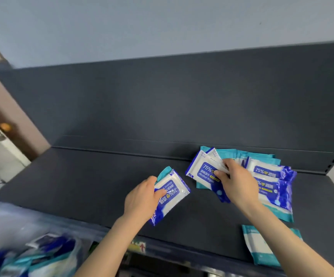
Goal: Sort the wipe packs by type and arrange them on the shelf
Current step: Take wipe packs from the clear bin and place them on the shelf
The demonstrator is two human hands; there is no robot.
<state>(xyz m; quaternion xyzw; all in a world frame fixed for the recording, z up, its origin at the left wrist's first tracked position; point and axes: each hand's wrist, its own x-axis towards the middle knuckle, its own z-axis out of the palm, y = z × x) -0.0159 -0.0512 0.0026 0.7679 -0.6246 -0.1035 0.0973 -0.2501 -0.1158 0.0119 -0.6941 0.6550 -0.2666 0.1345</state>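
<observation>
Two slim arms are showing, both bare all the way down to the picture's lower edge. The left hand [142, 198] is running into a smooth left forearm [110, 242]. The right hand [236, 182] is running into the right forearm [288, 236]. The fingernails are looking short and plain.

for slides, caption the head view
Left hand holds one alcohol wipe pack; right hand pinches a second alcohol pack on the shelf.

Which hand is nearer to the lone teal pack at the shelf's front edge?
Right. The right hand is just behind the teal pack; the left hand is far to its left.
</observation>
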